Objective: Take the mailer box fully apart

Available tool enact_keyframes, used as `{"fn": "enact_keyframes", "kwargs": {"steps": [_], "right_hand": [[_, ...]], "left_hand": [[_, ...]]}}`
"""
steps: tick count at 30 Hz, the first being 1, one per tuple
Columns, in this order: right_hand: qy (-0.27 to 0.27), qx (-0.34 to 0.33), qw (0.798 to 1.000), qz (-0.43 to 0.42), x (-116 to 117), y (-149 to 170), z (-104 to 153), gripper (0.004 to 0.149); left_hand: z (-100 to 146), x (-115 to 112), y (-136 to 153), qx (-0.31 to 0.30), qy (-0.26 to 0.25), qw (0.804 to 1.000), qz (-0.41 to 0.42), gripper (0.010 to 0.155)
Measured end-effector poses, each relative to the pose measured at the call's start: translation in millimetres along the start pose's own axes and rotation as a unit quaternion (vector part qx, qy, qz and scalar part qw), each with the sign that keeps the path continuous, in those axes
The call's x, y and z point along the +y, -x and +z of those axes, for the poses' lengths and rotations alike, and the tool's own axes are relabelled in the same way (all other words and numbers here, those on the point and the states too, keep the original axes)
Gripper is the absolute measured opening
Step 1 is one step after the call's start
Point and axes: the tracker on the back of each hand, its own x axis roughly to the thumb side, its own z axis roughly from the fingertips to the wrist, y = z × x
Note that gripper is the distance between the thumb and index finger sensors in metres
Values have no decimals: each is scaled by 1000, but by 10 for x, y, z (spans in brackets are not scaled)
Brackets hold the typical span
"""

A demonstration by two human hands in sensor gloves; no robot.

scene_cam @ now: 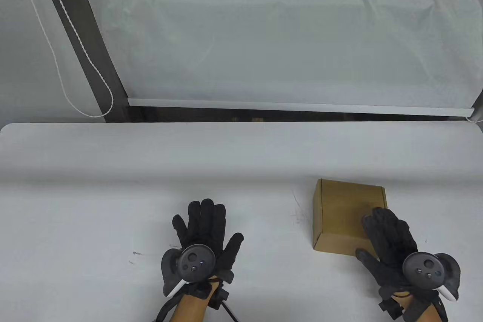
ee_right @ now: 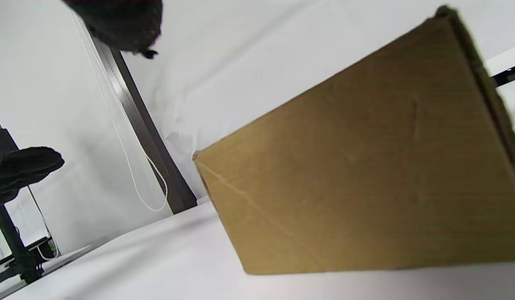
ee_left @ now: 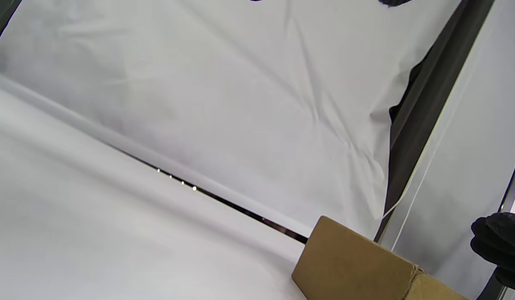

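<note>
- The right hand [scene_cam: 392,246] is lying over the near right corner of the mailer box [scene_cam: 341,216], fingers spread across the lid and the thumb hanging past the near wall; it is resting on the cardboard rather than closing around it, as far as the table view shows.
- The left hand [scene_cam: 203,239] is lying flat and wide on the surface [scene_cam: 94,216], well apart from the box on its left side, holding nothing.
- The mailer box is sitting fully closed on the surface, all walls standing and the lid down; the right wrist view is showing one plain, creased side wall [ee_right: 366,175] with no flap lifted.
- By my judgement the task is only beginning: the hand is steadying the box, and no tab or flap is loosened yet.
- The next move is probably calling for the left hand to come across to the box and brace it while fingers find the front lip of the lid and pull it free; which edge carries that lip I cannot tell.
- Beyond the box, a white sheet [scene_cam: 302,35] is hanging behind the far edge of the surface.
</note>
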Motion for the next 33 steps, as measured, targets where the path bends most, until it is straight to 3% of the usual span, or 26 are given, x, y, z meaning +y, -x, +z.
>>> {"fn": "enact_keyframes", "kwargs": {"steps": [8,11,14,15,17,20,23,25,29,31,32,33], "right_hand": [[16,71,997,14,-37,178,36,75],[-27,117,993,12,42,292,39,73],[-139,161,977,17,251,367,27,74],[-143,150,978,0,296,346,22,76],[-113,125,985,-28,338,258,-12,75],[-146,88,985,-19,421,89,-40,74],[-176,33,984,-26,555,-123,-66,74],[-196,12,978,-66,662,-267,-63,75],[-250,-77,959,-107,849,-566,-67,75],[-269,-87,951,-125,854,-604,-68,77],[-249,-87,956,-130,808,-568,-73,79],[-225,-84,962,-132,771,-529,-80,81]], "left_hand": [[1,-37,14,8,11,1000,3,80],[-8,-73,23,10,22,1000,4,80],[-10,-116,21,8,33,999,1,80],[-13,-150,13,4,45,999,1,80],[-34,-238,-11,-8,93,996,2,80],[-51,-387,-40,-12,192,981,13,80],[-43,-533,-34,22,276,960,35,83],[-15,-653,0,45,352,933,59,84],[118,-923,73,141,510,845,78,89],[99,-907,68,139,494,856,65,92],[79,-878,74,143,468,870,60,91],[76,-862,81,147,462,872,61,90]]}}
